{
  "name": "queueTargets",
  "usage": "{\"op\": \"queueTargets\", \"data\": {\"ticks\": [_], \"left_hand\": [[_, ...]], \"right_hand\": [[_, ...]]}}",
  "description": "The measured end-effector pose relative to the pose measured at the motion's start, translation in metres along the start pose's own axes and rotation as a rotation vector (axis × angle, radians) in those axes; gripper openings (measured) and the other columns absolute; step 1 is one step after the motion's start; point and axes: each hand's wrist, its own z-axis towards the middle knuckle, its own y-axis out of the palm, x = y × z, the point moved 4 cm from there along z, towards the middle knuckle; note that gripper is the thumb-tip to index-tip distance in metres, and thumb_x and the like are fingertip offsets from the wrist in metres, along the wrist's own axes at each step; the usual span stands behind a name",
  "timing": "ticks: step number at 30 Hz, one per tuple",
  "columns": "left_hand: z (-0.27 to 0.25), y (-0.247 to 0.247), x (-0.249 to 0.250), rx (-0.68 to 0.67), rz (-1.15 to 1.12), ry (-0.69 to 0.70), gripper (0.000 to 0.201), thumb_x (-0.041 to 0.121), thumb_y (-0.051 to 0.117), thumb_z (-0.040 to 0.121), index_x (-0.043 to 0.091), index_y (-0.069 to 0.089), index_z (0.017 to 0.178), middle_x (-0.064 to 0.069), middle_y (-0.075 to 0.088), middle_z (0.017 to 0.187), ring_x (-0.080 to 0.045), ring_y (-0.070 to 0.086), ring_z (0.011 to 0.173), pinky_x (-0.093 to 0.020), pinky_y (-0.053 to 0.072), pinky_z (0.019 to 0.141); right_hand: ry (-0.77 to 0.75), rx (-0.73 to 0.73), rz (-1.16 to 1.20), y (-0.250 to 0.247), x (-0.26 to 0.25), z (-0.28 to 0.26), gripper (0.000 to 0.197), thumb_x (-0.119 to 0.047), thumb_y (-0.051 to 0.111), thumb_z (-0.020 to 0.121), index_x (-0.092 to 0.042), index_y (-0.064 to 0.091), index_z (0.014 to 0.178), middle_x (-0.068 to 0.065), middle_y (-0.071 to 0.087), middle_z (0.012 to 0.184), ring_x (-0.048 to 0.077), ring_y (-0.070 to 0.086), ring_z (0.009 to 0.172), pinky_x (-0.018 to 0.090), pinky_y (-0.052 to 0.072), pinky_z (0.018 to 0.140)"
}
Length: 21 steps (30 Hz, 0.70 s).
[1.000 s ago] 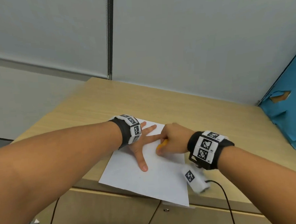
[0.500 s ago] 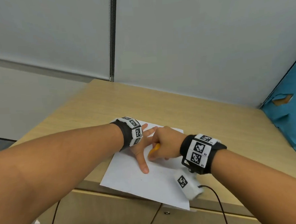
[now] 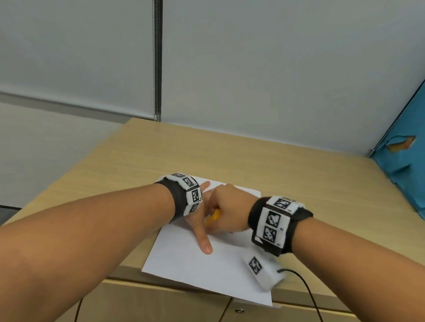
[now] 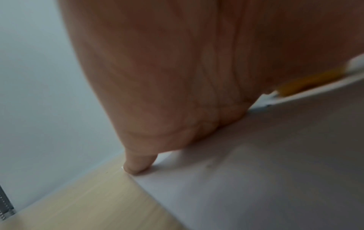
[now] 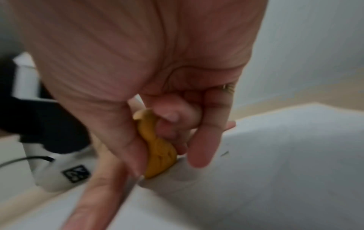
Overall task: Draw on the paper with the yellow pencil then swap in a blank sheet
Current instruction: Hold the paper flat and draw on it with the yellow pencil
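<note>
Your short yellow pencil (image 3: 213, 216) sits near the middle of the white sheet of paper (image 3: 187, 265), which lies on the pale wood-grain desk top (image 3: 306, 180) with its 6 o'clock edge overhanging the front. Your right hand (image 3: 230, 210) is clenched round the pencil in a writing grip, thumb and fingers pinching the barrel low down; the right wrist view shows the yellow barrel (image 5: 157, 146) pressed between them. The tip itself is hidden under your fingers, so you cannot tell whether it touches the sheet.

Your left hand (image 3: 197, 225) lies flat at about 10 o'clock of the pencil, fingers straight and spread, thumb pointing toward 6 o'clock. It grasps nothing; it seems to be pinning the sheet so it will not slide under the strokes. The left wrist view shows a fingertip (image 4: 135, 168) right at the paper's edge.

Judged from this, you are in the drawing step; a second sheet's edge peeks out underneath at 5 o'clock, perhaps the blank.

Black wristbands with checkered markers (image 3: 273, 221) ring both wrists, and a white marker block (image 3: 264, 271) with a black cable rests at 4 o'clock.
</note>
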Motion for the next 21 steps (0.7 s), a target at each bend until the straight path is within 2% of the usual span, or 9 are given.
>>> {"op": "queueTargets", "data": {"ticks": [2, 3, 5, 8, 10, 12, 15, 17, 21], "left_hand": [[-0.007, -0.004, 0.002, 0.067, -0.047, 0.042, 0.137, 0.092, 0.065, 0.049, 0.046, -0.008, 0.155, 0.009, -0.022, 0.165, -0.03, -0.033, 0.146, -0.064, -0.007, 0.118], [-0.008, -0.003, 0.002, 0.096, -0.075, 0.04, 0.14, 0.088, 0.069, 0.051, 0.045, -0.018, 0.153, 0.007, -0.027, 0.164, -0.032, -0.03, 0.147, -0.065, -0.007, 0.117], [-0.007, -0.001, 0.0, 0.116, -0.111, 0.005, 0.148, 0.087, 0.071, 0.049, 0.044, -0.03, 0.148, 0.008, -0.035, 0.16, -0.033, -0.029, 0.148, -0.067, -0.006, 0.116], [-0.006, 0.0, -0.002, 0.101, -0.122, -0.018, 0.149, 0.086, 0.072, 0.047, 0.047, -0.032, 0.146, 0.01, -0.038, 0.158, -0.032, -0.029, 0.148, -0.068, -0.007, 0.115], [-0.007, -0.001, -0.002, 0.091, -0.116, -0.018, 0.147, 0.087, 0.072, 0.047, 0.052, -0.033, 0.144, 0.01, -0.039, 0.158, -0.032, -0.029, 0.148, -0.069, -0.007, 0.113], [-0.006, 0.0, -0.001, 0.076, -0.111, -0.023, 0.146, 0.087, 0.072, 0.047, 0.053, -0.033, 0.143, 0.009, -0.04, 0.157, -0.034, -0.03, 0.148, -0.069, -0.007, 0.113], [-0.003, -0.001, -0.003, 0.064, -0.075, -0.041, 0.149, 0.091, 0.069, 0.042, 0.052, -0.035, 0.141, 0.007, -0.042, 0.156, -0.038, -0.031, 0.146, -0.069, -0.005, 0.115], [-0.004, -0.002, -0.003, 0.055, -0.062, -0.051, 0.149, 0.092, 0.068, 0.041, 0.052, -0.035, 0.141, 0.007, -0.043, 0.156, -0.038, -0.031, 0.146, -0.069, -0.004, 0.116], [-0.005, 0.0, -0.002, 0.074, -0.104, -0.03, 0.147, 0.092, 0.067, 0.039, 0.057, -0.034, 0.14, 0.008, -0.041, 0.157, -0.037, -0.03, 0.147, -0.071, -0.007, 0.113]], "right_hand": [[0.023, -0.017, 0.007, -0.003, 0.012, -0.001, 0.025, -0.032, 0.077, 0.082, -0.007, 0.076, 0.083, 0.008, 0.076, 0.077, 0.022, 0.071, 0.066, 0.036, 0.061, 0.066], [0.076, 0.021, -0.013, -0.009, 0.026, 0.001, 0.026, -0.031, 0.075, 0.081, -0.006, 0.075, 0.08, 0.008, 0.075, 0.075, 0.024, 0.073, 0.069, 0.035, 0.061, 0.066], [0.178, 0.079, -0.022, -0.022, 0.054, 0.004, 0.028, -0.032, 0.075, 0.08, -0.004, 0.074, 0.08, 0.008, 0.076, 0.074, 0.025, 0.075, 0.072, 0.036, 0.061, 0.066], [0.216, 0.058, 0.085, -0.022, 0.079, 0.001, 0.031, -0.035, 0.081, 0.082, -0.005, 0.073, 0.085, 0.008, 0.078, 0.081, 0.019, 0.077, 0.069, 0.037, 0.063, 0.071], [0.212, 0.069, 0.063, -0.022, 0.084, -0.003, 0.027, -0.037, 0.08, 0.082, -0.012, 0.071, 0.078, 0.007, 0.077, 0.083, 0.022, 0.075, 0.075, 0.037, 0.061, 0.072], [0.177, 0.083, 0.007, -0.018, 0.077, -0.01, 0.026, -0.039, 0.079, 0.082, -0.017, 0.068, 0.073, 0.002, 0.071, 0.08, 0.023, 0.068, 0.076, 0.037, 0.057, 0.07], [0.022, -0.013, -0.043, -0.004, 0.046, -0.023, 0.026, -0.042, 0.079, 0.08, -0.02, 0.068, 0.074, -0.009, 0.057, 0.066, 0.008, 0.052, 0.062, 0.027, 0.045, 0.059], [-0.007, -0.089, -0.057, -0.003, 0.037, -0.025, 0.027, -0.044, 0.08, 0.08, -0.021, 0.069, 0.076, -0.009, 0.059, 0.064, 0.004, 0.052, 0.057, 0.026, 0.047, 0.059], [0.152, 0.059, -0.034, -0.025, 0.065, -0.008, 0.031, -0.04, 0.079, 0.081, -0.01, 0.074, 0.08, 0.009, 0.074, 0.081, 0.023, 0.066, 0.07, 0.037, 0.057, 0.068]]}}
